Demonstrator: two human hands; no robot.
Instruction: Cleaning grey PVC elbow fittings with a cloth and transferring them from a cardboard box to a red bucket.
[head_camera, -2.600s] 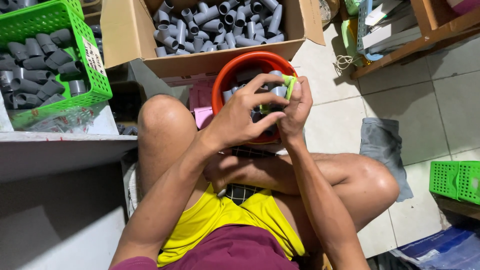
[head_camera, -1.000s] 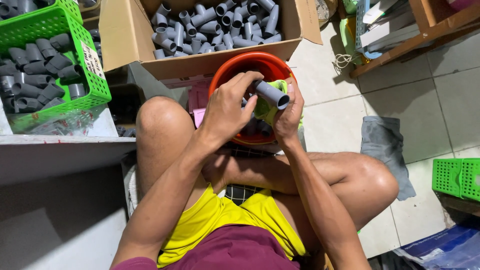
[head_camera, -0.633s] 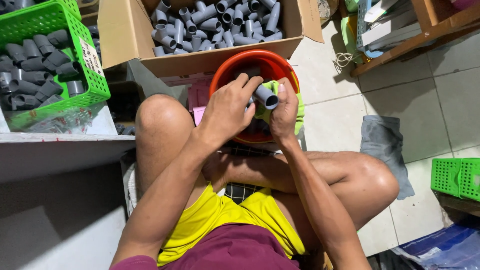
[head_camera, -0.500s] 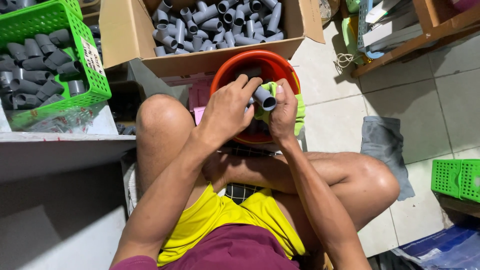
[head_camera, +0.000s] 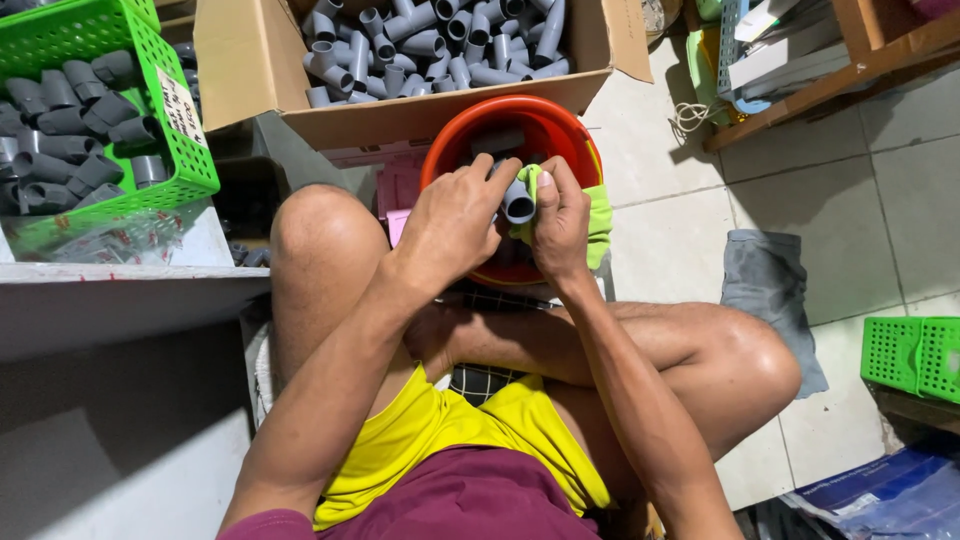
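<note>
Both hands' fingers closed on grey pipe fitting (head_camera: 518, 200) (green cloth (head_camera: 598, 215) under right), above red basin rim (head_camera: 440, 150)

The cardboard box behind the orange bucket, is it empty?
No, the cardboard box holds many grey pipe fittings.

matt grey plastic pipe fitting (head_camera: 518, 201), soft green cloth (head_camera: 598, 215), glossy orange plastic bucket (head_camera: 452, 150), rough brown cardboard box (head_camera: 250, 60) at upper left.
</note>
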